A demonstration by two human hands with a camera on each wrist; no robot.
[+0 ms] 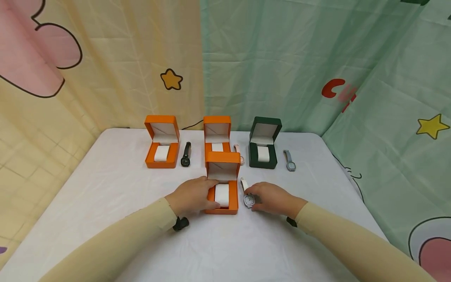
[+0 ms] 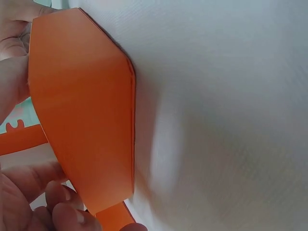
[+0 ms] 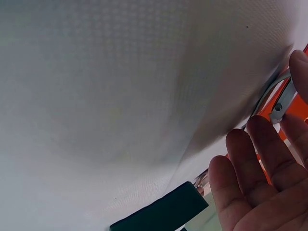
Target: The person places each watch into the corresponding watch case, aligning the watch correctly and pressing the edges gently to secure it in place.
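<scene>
An open orange watch box (image 1: 233,196) stands near the middle of the table, its lid raised at the back and a white cushion (image 1: 222,194) inside. My left hand (image 1: 192,194) grips the box at its left side, thumb by the front and fingers toward the hinge; the left wrist view shows the box's orange outer wall (image 2: 84,115) up close. Just right of the box, my right hand (image 1: 274,198) pinches a silver-cased watch (image 1: 249,201) with a pale strap between thumb and fingertips. In the right wrist view the watch's metal edge (image 3: 284,98) shows, its other fingers extended beside it.
Behind stand two more open orange boxes, one at left (image 1: 149,160) and one in the middle (image 1: 217,118), and a dark green box (image 1: 262,164). Beside them lie a black watch (image 1: 186,156), a partly hidden pink-strapped watch (image 1: 237,149) and a grey-blue watch (image 1: 289,161). Curtains border the table.
</scene>
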